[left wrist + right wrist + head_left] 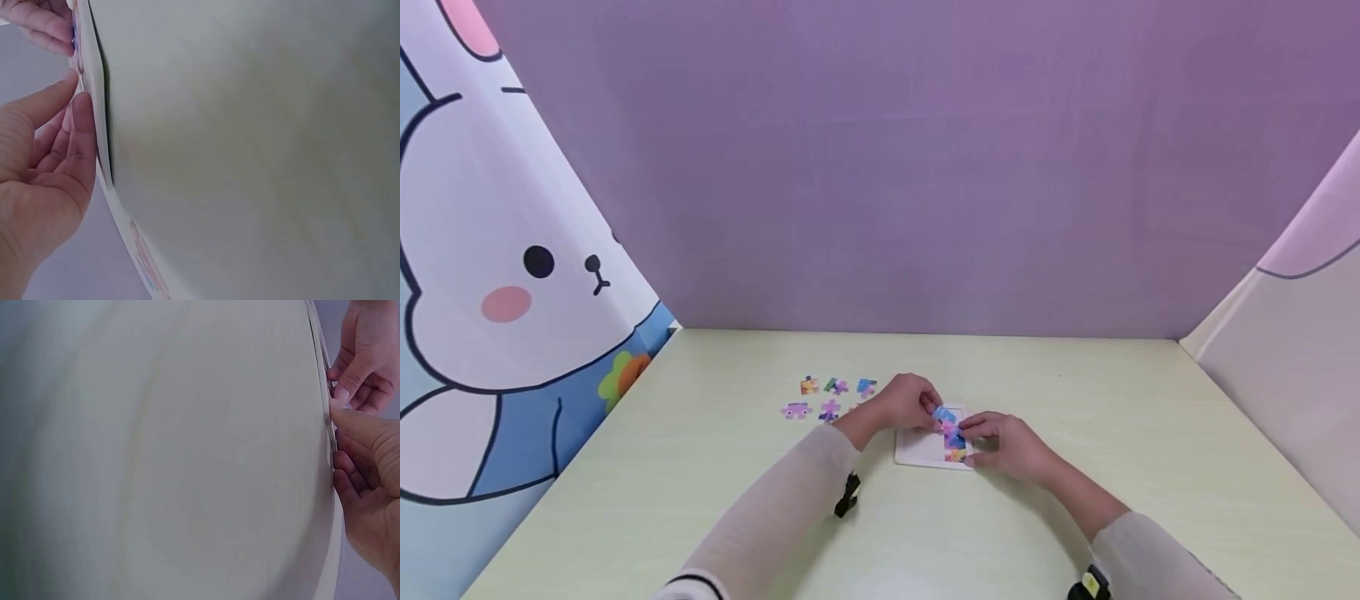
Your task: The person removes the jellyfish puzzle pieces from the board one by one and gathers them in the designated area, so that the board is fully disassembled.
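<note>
A small white puzzle tray (917, 450) lies on the table, with a column of colourful jigsaw pieces (955, 442) along its right side. From the left, my left hand (910, 400) reaches over the tray and pinches a blue jigsaw piece (943, 414) above the top of that column. My right hand (1009, 444) comes in from the right, its fingertips on the pieces and its thumb by the tray's lower right edge. Both the left hand (53, 156) and the right hand (369, 469) show side-on in their wrist views, where the tray appears only as a thin edge.
Left of the tray lie several loose jigsaw pieces (830, 408), partly hidden by the left forearm. The pale table (662, 467) meets a purple backdrop (925, 167) behind, and a cloth with a cartoon rabbit (512, 233) hangs at left.
</note>
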The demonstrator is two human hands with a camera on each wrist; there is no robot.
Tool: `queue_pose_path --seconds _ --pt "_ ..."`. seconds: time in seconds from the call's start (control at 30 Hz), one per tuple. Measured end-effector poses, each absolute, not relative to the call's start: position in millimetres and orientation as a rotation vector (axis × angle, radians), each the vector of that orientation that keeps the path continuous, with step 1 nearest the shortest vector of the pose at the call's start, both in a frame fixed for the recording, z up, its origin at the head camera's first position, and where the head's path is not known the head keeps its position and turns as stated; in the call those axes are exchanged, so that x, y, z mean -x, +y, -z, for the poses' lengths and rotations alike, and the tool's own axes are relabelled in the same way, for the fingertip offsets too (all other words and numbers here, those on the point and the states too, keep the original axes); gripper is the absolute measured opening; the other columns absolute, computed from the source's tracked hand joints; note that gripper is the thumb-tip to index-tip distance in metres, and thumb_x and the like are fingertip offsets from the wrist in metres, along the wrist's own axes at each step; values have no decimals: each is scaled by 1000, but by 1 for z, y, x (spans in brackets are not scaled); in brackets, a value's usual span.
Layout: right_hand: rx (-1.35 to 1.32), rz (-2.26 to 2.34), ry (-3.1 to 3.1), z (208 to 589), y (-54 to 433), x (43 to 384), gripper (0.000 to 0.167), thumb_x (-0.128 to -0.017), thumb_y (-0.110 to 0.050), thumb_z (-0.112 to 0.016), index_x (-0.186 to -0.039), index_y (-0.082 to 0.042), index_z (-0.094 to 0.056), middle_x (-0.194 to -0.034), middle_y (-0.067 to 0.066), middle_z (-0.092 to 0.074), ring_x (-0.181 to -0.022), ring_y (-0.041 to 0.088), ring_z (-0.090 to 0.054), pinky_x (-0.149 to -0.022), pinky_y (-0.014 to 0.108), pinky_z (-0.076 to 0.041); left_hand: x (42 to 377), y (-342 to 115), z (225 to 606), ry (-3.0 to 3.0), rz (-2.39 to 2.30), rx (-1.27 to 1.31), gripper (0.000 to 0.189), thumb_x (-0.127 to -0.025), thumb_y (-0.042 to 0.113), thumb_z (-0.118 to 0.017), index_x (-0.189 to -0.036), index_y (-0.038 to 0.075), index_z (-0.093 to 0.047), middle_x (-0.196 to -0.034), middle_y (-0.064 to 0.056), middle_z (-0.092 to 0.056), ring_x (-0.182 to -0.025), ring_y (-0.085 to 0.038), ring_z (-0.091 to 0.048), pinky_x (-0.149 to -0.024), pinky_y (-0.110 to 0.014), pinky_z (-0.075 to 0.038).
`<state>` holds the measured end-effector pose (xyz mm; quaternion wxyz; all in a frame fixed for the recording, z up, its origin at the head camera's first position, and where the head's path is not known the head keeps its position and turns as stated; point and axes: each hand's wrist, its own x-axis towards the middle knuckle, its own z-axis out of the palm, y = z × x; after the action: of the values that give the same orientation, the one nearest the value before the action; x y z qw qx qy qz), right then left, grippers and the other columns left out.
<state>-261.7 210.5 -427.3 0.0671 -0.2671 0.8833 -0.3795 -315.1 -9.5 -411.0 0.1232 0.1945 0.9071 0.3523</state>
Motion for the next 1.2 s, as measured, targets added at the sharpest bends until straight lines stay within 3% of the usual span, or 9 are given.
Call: queue_pose_path --seconds 0.73,1.2 --pt "774 1147 2665 428 214 261 36 -78 -14 -82 -111 -1 -73 -122 10 -64 -121 39 -51 -103 57 -37 301 -40 404 2539 -1244 -610 21 -81 5 -79 -100 6 -72 -81 1 -66 -76 -12 -62 -68 -24 -53" --pt "754 1158 2658 428 213 261 37 -78 -13 -82 -111 -1 -73 -122 10 -64 -122 39 -51 -103 56 -38 288 -72 394 2484 -1431 -591 30 -77 16 -84 -102 7 -72 -85 -3 -67 -78 -18 -64 -67 -32 -57"
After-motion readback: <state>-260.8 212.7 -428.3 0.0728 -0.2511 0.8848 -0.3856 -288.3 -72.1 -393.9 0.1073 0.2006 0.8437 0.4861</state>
